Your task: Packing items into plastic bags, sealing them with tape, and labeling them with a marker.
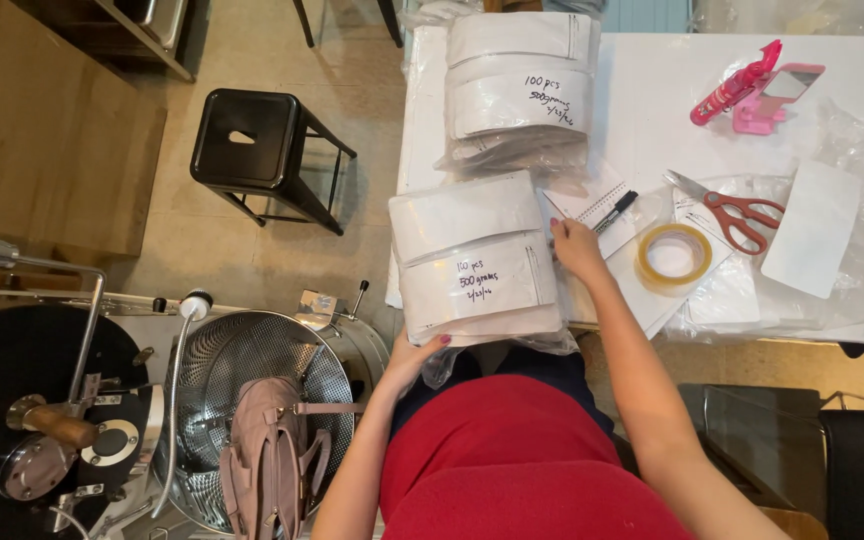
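Both hands hold a stack of white pouches (472,265) at the near edge of the white surface (652,110). The left hand (414,355) fingers grip its bottom, and the right hand (577,248) fingers press its side, near a tape roll (672,256).

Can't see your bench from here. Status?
Left hand and right hand gripping near white pouch bundle. Second bundle behind; pen beside right hand.

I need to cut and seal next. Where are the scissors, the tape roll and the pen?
scissors (742,215): head view, on the red handles.
tape roll (674,257): head view, on its yellowish ring.
pen (615,211): head view, on its black barrel.
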